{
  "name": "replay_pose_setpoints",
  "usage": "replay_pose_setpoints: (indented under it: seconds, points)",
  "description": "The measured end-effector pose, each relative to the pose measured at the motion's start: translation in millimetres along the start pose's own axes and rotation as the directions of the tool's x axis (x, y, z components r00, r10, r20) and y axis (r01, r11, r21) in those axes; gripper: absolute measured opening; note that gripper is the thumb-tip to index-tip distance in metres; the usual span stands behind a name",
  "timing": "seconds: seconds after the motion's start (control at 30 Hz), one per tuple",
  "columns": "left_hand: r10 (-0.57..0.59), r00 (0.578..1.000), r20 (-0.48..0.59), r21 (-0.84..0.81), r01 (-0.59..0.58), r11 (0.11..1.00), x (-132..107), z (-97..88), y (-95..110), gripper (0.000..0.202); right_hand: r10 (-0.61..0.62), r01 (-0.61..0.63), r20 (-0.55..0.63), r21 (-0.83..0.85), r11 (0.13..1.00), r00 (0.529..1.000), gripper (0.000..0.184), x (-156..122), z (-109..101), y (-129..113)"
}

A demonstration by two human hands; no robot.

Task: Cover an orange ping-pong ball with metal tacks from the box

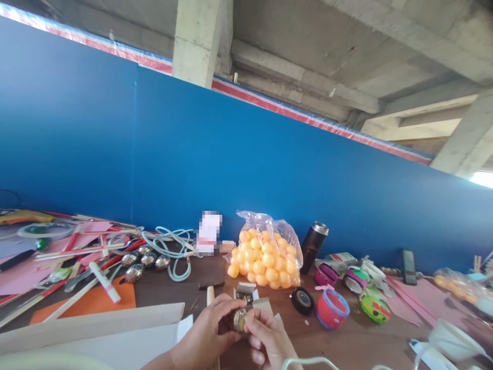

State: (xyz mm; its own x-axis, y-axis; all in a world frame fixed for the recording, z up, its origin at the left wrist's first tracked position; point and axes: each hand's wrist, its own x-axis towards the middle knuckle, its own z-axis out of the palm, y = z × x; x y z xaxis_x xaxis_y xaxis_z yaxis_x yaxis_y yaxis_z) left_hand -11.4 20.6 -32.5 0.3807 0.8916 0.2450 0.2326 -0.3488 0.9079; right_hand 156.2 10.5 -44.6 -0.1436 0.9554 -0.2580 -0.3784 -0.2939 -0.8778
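Low in the middle of the head view, my left hand [210, 329] is closed around a small ball [238, 319]. Its surface looks covered with shiny metal bits, and a yellow-orange patch shows at its right side. My right hand [267, 334] pinches at that side with thumb and forefinger; whatever lies between these fingertips is too small to make out. Just behind both hands stands a small open box [245, 294] with tiny brass-coloured metal pieces in it. A wooden stick [210, 295] runs partly hidden beneath my left hand.
A clear bag of orange balls [267, 259] stands behind the box, beside a black flask [314, 246]. Several shiny silver balls [148, 259] and a light-blue cord [173, 246] lie leftward. To the right are a tape roll [302, 300], a red-and-blue round thing [332, 309] and a white cup [454, 339].
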Motion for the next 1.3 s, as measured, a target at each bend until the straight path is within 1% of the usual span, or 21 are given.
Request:
replay_pose_setpoints:
  seconds: [0.1,0.37,0.7,0.8,0.9,1.07,1.17,1.3]
  points:
    - [0.021,1.000,-0.007,0.002,-0.021,1.000,-0.5,0.3,-2.1,0.056,0.003,-0.003,-0.005,0.013,1.000,1.000,0.044,0.2,0.8,0.0]
    - [0.023,1.000,-0.014,0.008,-0.023,1.000,-0.4,1.5,-6.2,0.056,0.008,-0.007,0.048,-0.021,1.000,0.999,0.045,-0.8,0.1,0.9]
    - [0.011,1.000,-0.007,0.019,-0.011,1.000,-1.5,0.4,-1.2,0.060,-0.003,0.003,0.016,-0.034,0.999,1.000,0.047,-0.3,-0.3,0.5]
    - [0.007,1.000,-0.007,0.027,-0.007,1.000,-1.9,0.4,-0.1,0.057,-0.017,0.017,-0.005,-0.031,0.999,1.000,0.050,0.0,1.0,0.7]
    - [0.019,1.000,-0.004,0.032,-0.019,0.999,-1.9,0.3,0.9,0.055,-0.024,0.024,0.001,-0.032,0.999,1.000,0.051,0.2,1.4,2.0]
    - [0.040,0.999,0.003,0.039,-0.040,0.998,-1.7,-1.4,3.5,0.054,-0.029,0.029,0.000,-0.078,0.996,1.000,0.056,1.4,0.0,3.0]
    - [0.037,0.999,0.019,0.041,-0.038,0.998,-1.7,-1.1,1.6,0.054,-0.010,0.009,-0.007,-0.102,0.995,1.000,0.060,2.4,-0.3,2.2]
    - [0.023,0.999,0.035,0.053,-0.025,0.998,-0.9,0.7,-6.1,0.060,-0.033,0.031,-0.009,-0.145,0.989,0.999,0.065,4.9,0.0,1.7]
